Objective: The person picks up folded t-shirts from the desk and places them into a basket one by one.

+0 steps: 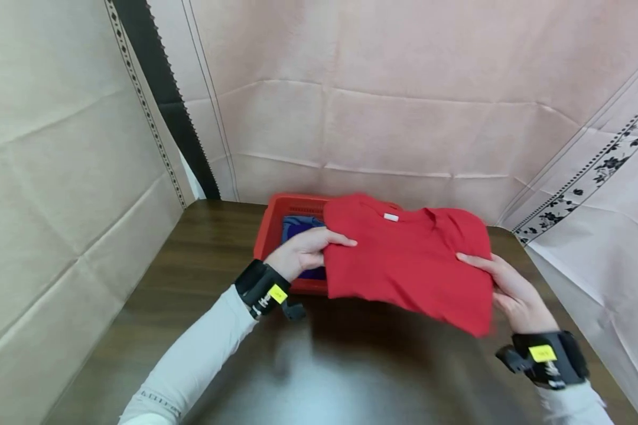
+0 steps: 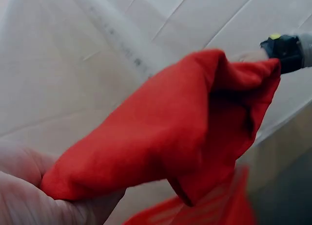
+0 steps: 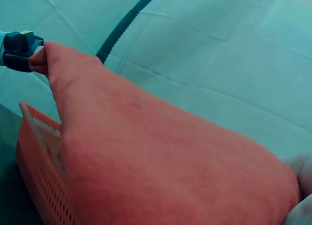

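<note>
A red T-shirt [image 1: 404, 260] with a white neck label is held up between both hands, its sides folded in. My left hand [image 1: 305, 251] pinches its left edge, thumb on top. The right hand [image 1: 513, 289] grips the opposite edge, also with the thumb on the upper face. Behind and below the shirt stands a red plastic basket [image 1: 268, 227], partly covered by it. Blue and dark purple folded cloth [image 1: 300, 224] lies inside the basket. In the left wrist view the shirt [image 2: 146, 132] sags between the hands; the right wrist view shows its broad face [image 3: 161, 152].
The dark wooden table [image 1: 218, 236] carries the basket near its back edge. Pale cloth sheets [image 1: 404, 118] hang behind and at both sides, the right one with a black floral border [image 1: 606, 171]. Each wrist wears a black strap with a camera.
</note>
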